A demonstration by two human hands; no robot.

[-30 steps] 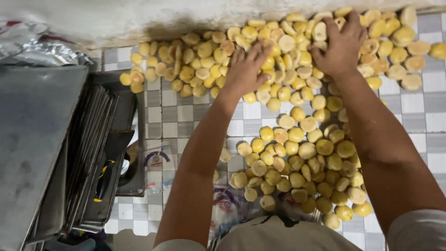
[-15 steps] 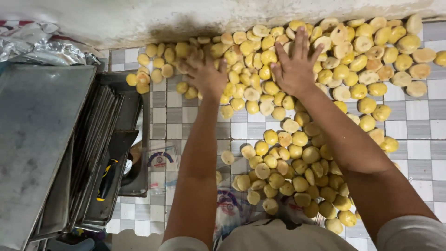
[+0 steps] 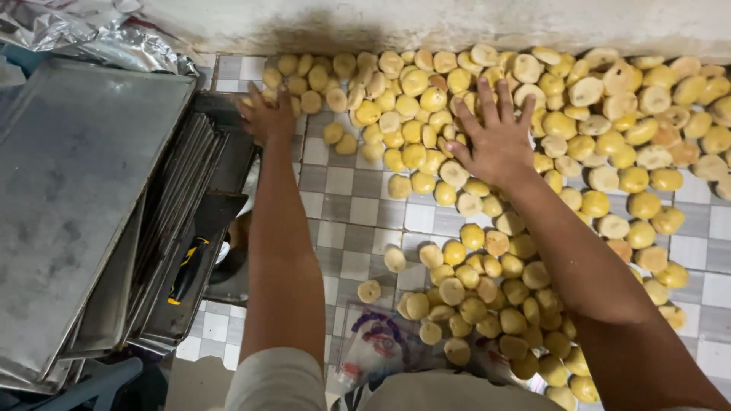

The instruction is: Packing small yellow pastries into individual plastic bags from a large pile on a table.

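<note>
A wide heap of small round yellow pieces (image 3: 579,129) covers the checked tile floor (image 3: 358,221) along a pale wall. My right hand (image 3: 495,141) lies flat on the heap with fingers spread, holding nothing. My left hand (image 3: 266,114) reaches to the heap's left end, next to the stacked trays, palm down on a few pieces; whether it holds any is not clear. A second cluster of the yellow pieces (image 3: 487,304) lies nearer me, between my forearms.
A stack of grey metal baking trays (image 3: 84,205) stands at the left. Crumpled foil (image 3: 84,30) lies at the top left. A yellow and black tool (image 3: 186,270) rests in a tray's edge. A clear printed plastic bag (image 3: 381,350) lies near my body.
Both hands have slid left across the heap. The left hand went from the middle of the pile to its left end by the trays.
</note>
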